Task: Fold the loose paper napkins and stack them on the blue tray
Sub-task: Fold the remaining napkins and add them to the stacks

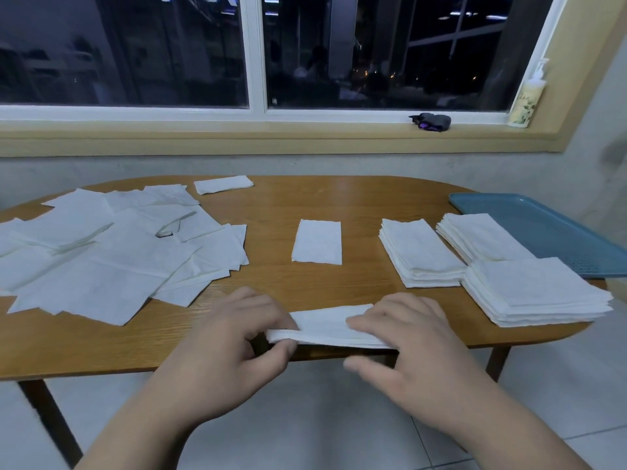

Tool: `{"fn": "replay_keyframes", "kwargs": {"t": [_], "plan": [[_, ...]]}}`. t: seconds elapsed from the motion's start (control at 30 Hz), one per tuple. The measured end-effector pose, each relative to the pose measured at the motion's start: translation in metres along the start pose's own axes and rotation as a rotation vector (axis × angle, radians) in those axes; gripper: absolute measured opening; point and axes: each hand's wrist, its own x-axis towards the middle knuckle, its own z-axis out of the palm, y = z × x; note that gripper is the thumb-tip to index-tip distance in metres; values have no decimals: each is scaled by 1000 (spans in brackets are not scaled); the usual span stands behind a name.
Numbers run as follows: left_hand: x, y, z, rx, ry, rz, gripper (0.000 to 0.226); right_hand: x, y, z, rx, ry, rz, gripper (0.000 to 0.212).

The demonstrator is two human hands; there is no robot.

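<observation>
At the left of the frame, loose white paper napkins (112, 252) lay spread on the brown oval wooden table (305, 205). At bottom centre, the left hand (234, 337) pinched one end of a folded white napkin (325, 329), and the right hand (407, 337) pressed flat fingers on its other end. At the right, three stacks of folded napkins (419, 252) sat by the blue plastic tray (543, 225).

Wooden worktop (356, 201): loose napkins (101, 262) spread at left, a folded napkin (317, 241) at centre, a second napkin (222, 184) at the far edge, a half-folded napkin (325, 329) at the near edge, three stacks (420, 252) beside a blue tray (559, 228).
</observation>
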Motion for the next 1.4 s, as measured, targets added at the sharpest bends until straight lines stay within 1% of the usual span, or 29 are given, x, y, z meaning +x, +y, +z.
{"fn": "replay_keyframes", "kwargs": {"t": [0.03, 0.07, 0.13, 0.2, 0.23, 0.3, 0.37, 0.4, 0.43, 0.5, 0.53, 0.6, 0.63, 0.7, 0.77, 0.83, 0.93, 1.0, 1.1, 1.23, 1.27, 1.4], "plan": [[1, 5, 2, -36, 18, -7, 9, -1, -1, -1, 1, 80, -23, 32], [3, 9, 3, -71, 40, -21, 10, -2, -1, -4, 6, 138, -30, 23], [6, 18, 6, -139, 81, -62, 14, -4, -3, -15, 29, 158, -7, 17], [9, 26, 11, -182, 79, -88, 22, -9, -3, -29, 70, 143, 40, 20], [11, 30, 15, -198, 64, -97, 22, -12, -1, -34, 84, 140, 56, 22], [17, 38, 22, -211, 48, -119, 10, -20, 4, -43, 120, 101, 110, 27], [27, 50, 29, -204, 41, -118, 10, -27, 10, -53, 178, 60, 158, 27], [33, 56, 32, -209, 27, -124, 11, -30, 13, -59, 211, 41, 178, 23], [40, 63, 34, -222, 5, -129, 13, -32, 16, -65, 236, 17, 201, 21], [56, 74, 38, -243, -52, -122, 24, -35, 24, -77, 247, -16, 210, 28], [66, 80, 40, -240, -72, -113, 28, -35, 28, -82, 237, -12, 212, 26], [88, 90, 46, -238, -81, -119, 29, -33, 36, -93, 242, 44, 242, 17], [100, 95, 49, -254, -71, -141, 25, -31, 41, -100, 287, 91, 274, 14], [127, 102, 56, -302, -55, -183, 13, -24, 56, -112, 412, 172, 347, 13], [154, 108, 64, -355, -59, -200, 4, -13, 76, -124, 469, 251, 403, 15], [183, 111, 75, -414, -26, -221, 4, 1, 99, -133, 515, 310, 443, 15], [231, 108, 96, -455, 36, -282, 3, 22, 132, -141, 566, 325, 483, 15], [266, 102, 111, -476, 46, -328, 8, 35, 155, -142, 543, 319, 506, 16], [314, 91, 135, -397, 32, -365, 22, 54, 189, -139, 478, 290, 542, 23], [354, 84, 161, -208, -40, -319, 29, 69, 218, -134, 389, 220, 557, 50], [360, 83, 166, -173, -56, -307, 31, 71, 223, -133, 384, 209, 554, 51], [376, 75, 183, -68, -105, -276, 34, 75, 239, -128, 312, 149, 554, 35]]}}
